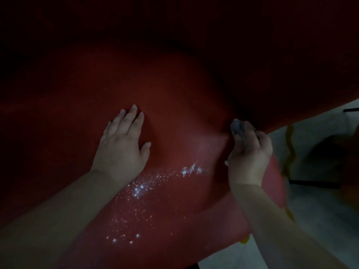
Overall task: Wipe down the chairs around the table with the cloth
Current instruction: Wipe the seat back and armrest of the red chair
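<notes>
In dim light, the left hand (120,144) lies flat with fingers spread on a red chair seat (174,105) dotted with wet droplets (143,191), while the right hand (249,152) grips a small, soft, bunched cloth (238,127) at the seat's far right edge, likely light and pliable.

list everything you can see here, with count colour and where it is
chair seat: one, dark red, fills most of the view
wet droplets: one scattered patch, shining white, on the seat near its front, between the two forearms
cloth: one, greyish, bunched at the seat's right edge in the right hand's grip
floor: pale grey, lower right beyond the seat
dark bars: two, black, over the floor at right; too dim to tell what they are
yellow edge: one strip, yellow, right of the seat; blurred
left hand: one, flat on the seat, fingers spread
right hand: one, holds the cloth
</notes>
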{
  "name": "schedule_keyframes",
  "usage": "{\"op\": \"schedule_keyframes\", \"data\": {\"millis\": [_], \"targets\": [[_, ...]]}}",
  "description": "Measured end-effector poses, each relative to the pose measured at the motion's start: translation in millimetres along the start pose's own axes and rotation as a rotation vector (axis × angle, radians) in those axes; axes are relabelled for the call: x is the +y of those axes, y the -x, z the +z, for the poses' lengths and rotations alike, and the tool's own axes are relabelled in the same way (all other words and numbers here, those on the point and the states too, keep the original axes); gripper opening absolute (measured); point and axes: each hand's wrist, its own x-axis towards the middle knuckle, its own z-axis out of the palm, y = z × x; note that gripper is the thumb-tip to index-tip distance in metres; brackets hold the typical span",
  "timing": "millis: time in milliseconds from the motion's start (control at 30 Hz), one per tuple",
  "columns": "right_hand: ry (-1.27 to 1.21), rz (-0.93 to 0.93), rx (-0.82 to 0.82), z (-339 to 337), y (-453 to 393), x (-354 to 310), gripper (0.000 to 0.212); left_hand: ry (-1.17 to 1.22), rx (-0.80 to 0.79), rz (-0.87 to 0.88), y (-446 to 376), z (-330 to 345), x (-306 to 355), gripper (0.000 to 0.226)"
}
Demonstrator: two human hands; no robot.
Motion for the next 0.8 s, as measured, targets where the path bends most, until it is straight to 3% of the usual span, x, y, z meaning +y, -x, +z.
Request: {"op": "schedule_keyframes", "data": {"millis": [200, 267, 400, 467, 633, 800], "targets": [[-0.004, -0.302, -0.207, 5.2, 10.2, -9.4, 0.032, 0.011, 0.010, 0.017, 0.7, 0.5, -1.9, 0.071], [-0.006, -0.256, -0.156, 12.5, -13.0, -8.8, 0.032, 0.015, 0.010, 0.026, 0.4, 0.4, -3.0, 0.071], [-0.004, 0.008, -0.066, 7.0, -11.5, 0.5, 0.035, 0.001, -0.003, 0.037, 1.5, -2.8, -8.9, 0.070], [-0.011, -0.056, -0.042, -0.1, 18.9, 0.0, 0.035, 0.001, -0.011, 0.048, 3.1, -4.9, -12.9, 0.068], [-0.101, -0.278, -0.331, 5.7, 44.0, -25.6, 0.036, -0.015, -0.023, 0.038, 13.5, -7.8, -26.5, 0.065], [-0.044, -0.084, -0.157, -1.3, 43.4, -14.9, 0.040, -0.034, -0.026, 0.029, 32.5, -11.2, -49.5, 0.064]]}}
